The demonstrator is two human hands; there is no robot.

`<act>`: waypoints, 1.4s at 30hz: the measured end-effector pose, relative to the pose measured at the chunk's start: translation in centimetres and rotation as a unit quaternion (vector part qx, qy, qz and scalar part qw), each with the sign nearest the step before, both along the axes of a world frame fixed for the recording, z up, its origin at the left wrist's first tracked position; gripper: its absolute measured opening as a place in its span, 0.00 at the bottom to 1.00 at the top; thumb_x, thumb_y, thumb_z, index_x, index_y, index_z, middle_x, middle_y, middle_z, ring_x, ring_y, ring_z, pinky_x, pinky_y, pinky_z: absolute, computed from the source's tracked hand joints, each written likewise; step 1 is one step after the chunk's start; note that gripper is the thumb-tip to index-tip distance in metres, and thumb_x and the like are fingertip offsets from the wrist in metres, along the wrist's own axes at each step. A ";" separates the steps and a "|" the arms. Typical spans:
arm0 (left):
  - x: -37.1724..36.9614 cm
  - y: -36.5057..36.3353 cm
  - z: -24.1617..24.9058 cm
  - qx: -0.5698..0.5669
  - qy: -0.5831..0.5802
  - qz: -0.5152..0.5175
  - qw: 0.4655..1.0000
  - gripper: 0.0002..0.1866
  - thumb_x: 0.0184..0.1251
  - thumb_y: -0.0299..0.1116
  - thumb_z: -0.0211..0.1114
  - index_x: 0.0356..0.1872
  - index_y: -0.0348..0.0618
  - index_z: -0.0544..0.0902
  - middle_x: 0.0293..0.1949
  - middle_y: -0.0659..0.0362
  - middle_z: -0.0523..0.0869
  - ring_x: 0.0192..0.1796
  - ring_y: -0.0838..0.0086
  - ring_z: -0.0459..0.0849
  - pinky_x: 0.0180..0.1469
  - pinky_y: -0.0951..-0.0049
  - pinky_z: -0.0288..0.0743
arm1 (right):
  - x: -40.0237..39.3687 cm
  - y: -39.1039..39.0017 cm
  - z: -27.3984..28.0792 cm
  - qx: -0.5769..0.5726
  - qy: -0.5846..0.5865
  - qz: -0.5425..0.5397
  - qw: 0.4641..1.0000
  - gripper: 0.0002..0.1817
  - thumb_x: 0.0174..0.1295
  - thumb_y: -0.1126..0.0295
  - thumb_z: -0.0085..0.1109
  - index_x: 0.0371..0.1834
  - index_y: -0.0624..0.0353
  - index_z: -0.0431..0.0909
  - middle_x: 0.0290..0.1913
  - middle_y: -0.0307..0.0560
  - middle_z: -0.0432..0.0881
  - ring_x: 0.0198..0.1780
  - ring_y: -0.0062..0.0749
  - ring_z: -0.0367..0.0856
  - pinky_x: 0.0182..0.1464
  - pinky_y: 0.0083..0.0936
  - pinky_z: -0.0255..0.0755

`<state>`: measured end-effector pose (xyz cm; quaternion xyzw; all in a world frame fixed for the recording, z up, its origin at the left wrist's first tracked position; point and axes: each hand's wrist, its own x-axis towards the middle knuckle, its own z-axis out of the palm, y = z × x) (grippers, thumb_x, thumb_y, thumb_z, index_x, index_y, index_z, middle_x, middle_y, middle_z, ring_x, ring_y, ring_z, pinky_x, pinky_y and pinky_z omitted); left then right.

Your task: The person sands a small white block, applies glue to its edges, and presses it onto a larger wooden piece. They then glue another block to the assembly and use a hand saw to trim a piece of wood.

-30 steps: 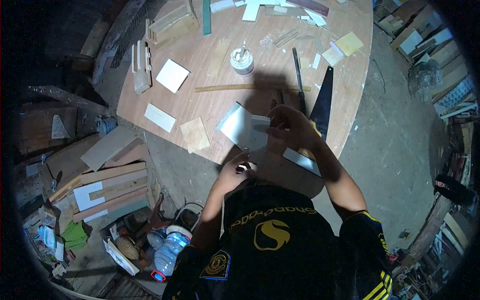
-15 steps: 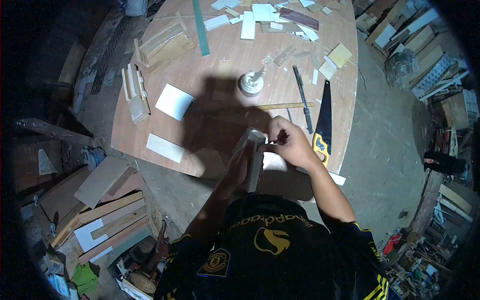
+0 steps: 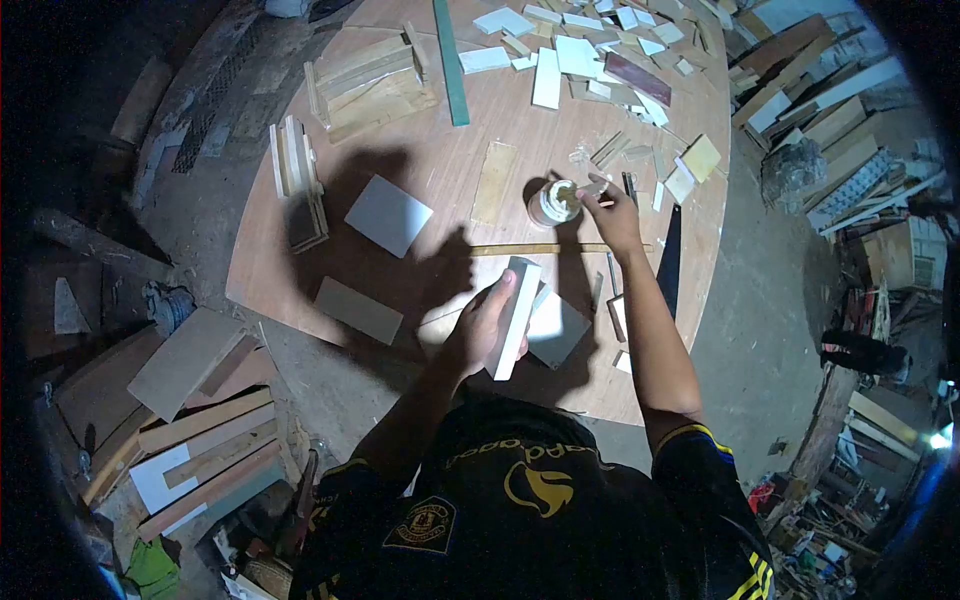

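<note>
My left hand point(image 3: 488, 325) is wrapped round a narrow white-faced board point(image 3: 517, 318), held tilted up above the near side of the table. My right hand point(image 3: 615, 217) reaches out over the table and pinches a flat stick point(image 3: 594, 187) at the mouth of an open jar point(image 3: 548, 206). Pale paste shows around the jar's mouth and side. Under the board and to its right lies a white panel point(image 3: 560, 328). A long thin wooden strip point(image 3: 530, 249) lies across the table between the jar and my left hand.
Wood offcuts point(image 3: 575, 56) crowd the far end of the table point(image 3: 400, 180). A green strip point(image 3: 450, 65), wooden box-like assemblies point(image 3: 375, 85) and a white square panel point(image 3: 389, 215) lie to the left. At right is a dark saw blade point(image 3: 671, 262). Boards point(image 3: 205, 360) are stacked on the floor.
My right hand has left the board and moved forward to the jar, taking hold of the stick that stood in it. The board has turned, showing its white face. The camera view has shifted.
</note>
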<state>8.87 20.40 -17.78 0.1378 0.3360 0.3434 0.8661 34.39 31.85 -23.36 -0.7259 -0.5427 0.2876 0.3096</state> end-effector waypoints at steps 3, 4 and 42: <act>-1.5 0.5 0.1 0.008 0.003 -0.011 1.000 0.21 0.74 0.54 0.50 0.40 0.45 0.75 0.16 0.59 0.75 0.13 0.74 0.75 0.15 0.73 0.71 | -0.4 -0.3 -0.7 0.012 0.031 -0.034 0.999 0.24 0.58 0.53 0.67 0.52 0.60 0.83 0.33 0.48 0.85 0.34 0.26 0.80 0.39 0.24 0.73; -1.9 0.7 0.4 0.015 0.001 -0.019 1.000 0.20 0.75 0.51 0.50 0.43 0.42 0.74 0.20 0.57 0.77 0.17 0.72 0.78 0.19 0.72 0.74 | -0.6 -0.4 -0.8 0.030 0.039 -0.035 0.998 0.20 0.60 0.57 0.66 0.49 0.60 0.84 0.30 0.46 0.84 0.32 0.24 0.79 0.38 0.22 0.72; 1.7 3.1 0.4 0.084 0.117 0.014 0.989 0.31 0.75 0.56 0.46 0.61 0.35 0.66 0.49 0.47 0.82 0.34 0.73 0.83 0.32 0.74 0.81 | 9.3 -21.7 -5.2 -0.231 -0.316 -0.023 0.920 0.44 0.40 0.47 0.77 0.64 0.42 0.70 0.58 0.50 0.75 0.57 0.57 0.71 0.53 0.53 0.72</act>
